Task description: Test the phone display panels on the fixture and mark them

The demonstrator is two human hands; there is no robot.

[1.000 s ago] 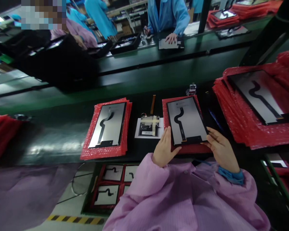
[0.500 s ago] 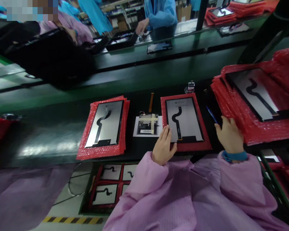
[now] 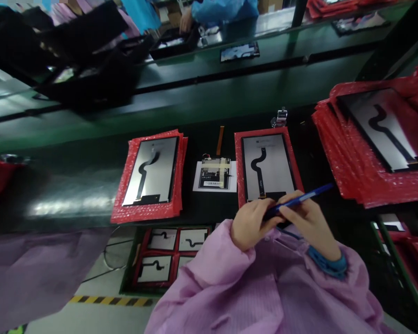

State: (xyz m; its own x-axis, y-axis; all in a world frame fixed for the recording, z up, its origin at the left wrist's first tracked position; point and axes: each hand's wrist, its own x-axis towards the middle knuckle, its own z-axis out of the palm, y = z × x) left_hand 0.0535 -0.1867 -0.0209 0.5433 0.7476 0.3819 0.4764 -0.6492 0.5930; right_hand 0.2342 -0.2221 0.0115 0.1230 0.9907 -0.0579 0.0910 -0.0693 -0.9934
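A blue pen (image 3: 308, 194) is held at a tilt between my two hands, just in front of my body. My right hand (image 3: 310, 222), with a blue band at its wrist, pinches the pen's barrel. Closed around the dark lower-left end of the pen are the fingers of my left hand (image 3: 251, 223). Right behind both hands lies a display panel (image 3: 268, 169) with a black curved flex cable, on a red bubble-wrap sleeve (image 3: 239, 185); the hands cover its near edge.
Left of the panel, a small circuit assembly (image 3: 214, 171) with tape lies on white paper. Another panel (image 3: 151, 171) rests on red sleeves further left. A red stack (image 3: 348, 181) with a panel stands right. Below the bench is a crate (image 3: 129, 273) of panels. Co-workers sit opposite.
My right hand has picked up the pen from the bench and brought it left to my front. My left hand has left the panel's edge and closed on the pen's other end.
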